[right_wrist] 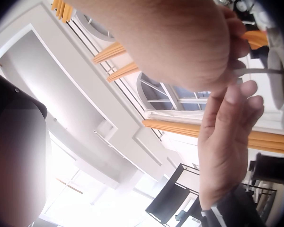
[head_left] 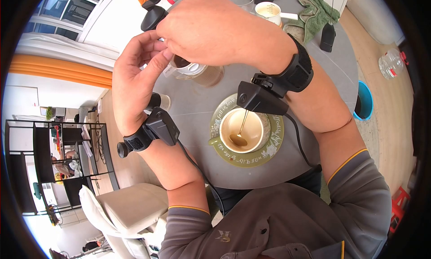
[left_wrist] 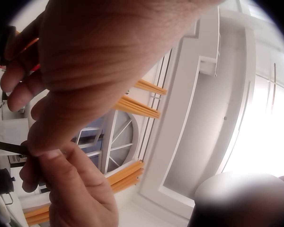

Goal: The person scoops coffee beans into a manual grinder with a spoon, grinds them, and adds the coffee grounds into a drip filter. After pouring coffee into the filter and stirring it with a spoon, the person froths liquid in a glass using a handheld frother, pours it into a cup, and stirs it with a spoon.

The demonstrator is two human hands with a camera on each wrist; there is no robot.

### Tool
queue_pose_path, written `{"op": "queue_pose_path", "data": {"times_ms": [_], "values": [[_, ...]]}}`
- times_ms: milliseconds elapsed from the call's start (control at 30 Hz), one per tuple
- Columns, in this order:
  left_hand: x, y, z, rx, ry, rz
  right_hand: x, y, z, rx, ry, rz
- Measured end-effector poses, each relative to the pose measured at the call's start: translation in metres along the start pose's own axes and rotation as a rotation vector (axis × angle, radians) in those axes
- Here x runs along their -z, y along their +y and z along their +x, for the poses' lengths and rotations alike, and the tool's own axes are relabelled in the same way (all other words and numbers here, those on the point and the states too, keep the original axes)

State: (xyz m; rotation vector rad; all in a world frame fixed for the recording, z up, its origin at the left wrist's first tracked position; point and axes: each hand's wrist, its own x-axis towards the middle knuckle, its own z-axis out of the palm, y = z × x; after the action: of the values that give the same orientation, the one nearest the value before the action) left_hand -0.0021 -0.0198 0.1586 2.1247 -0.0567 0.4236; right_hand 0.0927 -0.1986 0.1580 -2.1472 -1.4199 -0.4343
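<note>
My hands meet in the upper left of the head view. The right hand (head_left: 206, 32) arches over with its back up, pinching a thin flat strip (right_wrist: 262, 71) that sticks out past its fingertips. In the left wrist view this strip (left_wrist: 8, 147) looks dark and narrow; its far end is out of view. The left hand (head_left: 134, 75) is upright with loosely bent fingers, its thumb tip against the right fingers. Below and behind them stands a clear vessel (head_left: 194, 69) with dark contents, partly hidden by the hands. I cannot tell whether the left thumb touches the strip.
Nearer me, a cream mug (head_left: 258, 144) holding a gold spoon (head_left: 239, 139) sits on a green lettered plate (head_left: 274, 153). A white measuring cup (head_left: 268, 10), green towel (head_left: 314, 14) and black device (head_left: 328, 37) stand behind. A black item (head_left: 153, 18) is beyond the hands. Cables hang from both wrists.
</note>
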Motion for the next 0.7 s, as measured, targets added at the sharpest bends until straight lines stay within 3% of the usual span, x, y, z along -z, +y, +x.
{"op": "queue_pose_path", "data": {"times_ms": [700], "values": [[-0.0014, 0.0038, -0.0011, -0.024, 0.033, 0.008, -0.0055, 0.0018, 0.0030, 0.003, 0.019, -0.050]]}}
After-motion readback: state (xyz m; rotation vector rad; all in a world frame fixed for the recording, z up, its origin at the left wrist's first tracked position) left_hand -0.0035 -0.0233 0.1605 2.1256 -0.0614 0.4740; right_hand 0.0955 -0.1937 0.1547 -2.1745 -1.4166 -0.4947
